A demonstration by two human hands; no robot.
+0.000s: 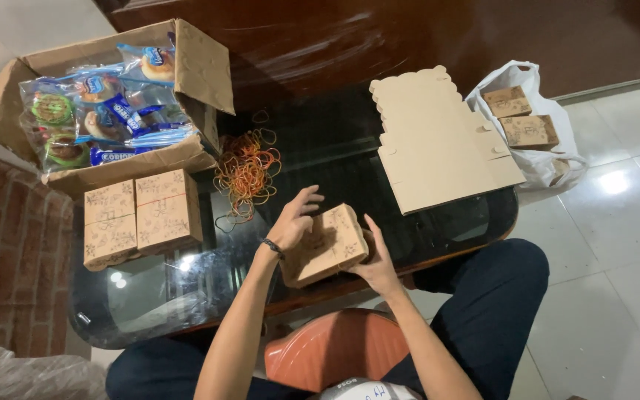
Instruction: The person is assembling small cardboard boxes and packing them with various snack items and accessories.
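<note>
I hold a small brown cardboard box (327, 246) with printed drawings over the near edge of a dark glass table (187, 296). My left hand (295, 218), with a black wristband, grips the box's left side with fingers spread over its top. My right hand (378, 259) supports the box's right end from below. A heap of orange and yellow rubber bands (246, 172) lies just beyond my left hand.
Two folded small boxes (141, 215) stand at the table's left. An open carton of wrapped snacks (105, 111) sits behind them. A stack of flat box blanks (438, 141) lies at the right. A white plastic bag (535, 126) with more boxes rests on the tiled floor.
</note>
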